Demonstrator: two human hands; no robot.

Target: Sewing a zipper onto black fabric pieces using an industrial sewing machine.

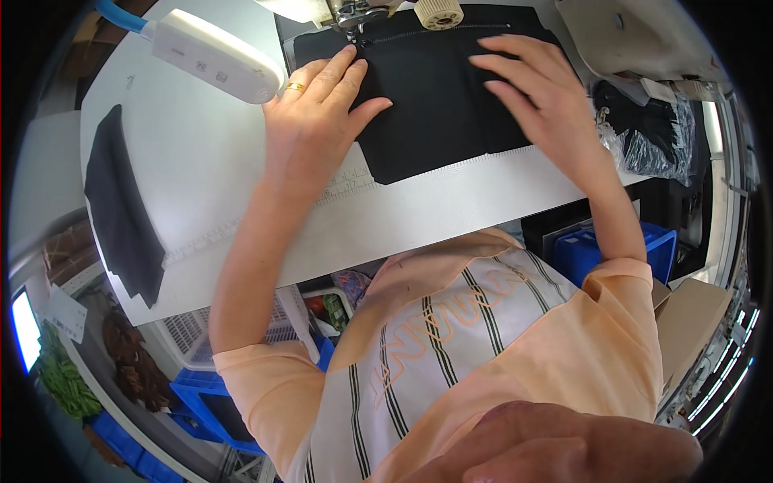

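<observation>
A black fabric piece lies flat on the white sewing table, its top edge under the sewing machine's presser foot. A thin zipper-like strip runs along its upper part. My left hand rests on the cloth's left side, fingers stretched with their tips just below the presser foot, thumb spread to the right; a ring is on one finger. Over the cloth's right side is my right hand, fingers apart and slightly bent. Whether its fingertips touch the cloth I cannot tell. Neither hand grips anything.
Another black cloth piece lies at the table's left. A white oblong device on a blue tube overhangs the upper left. Ruler markings line the near table. Plastic-wrapped black material sits at right; a white basket and blue crates stand below.
</observation>
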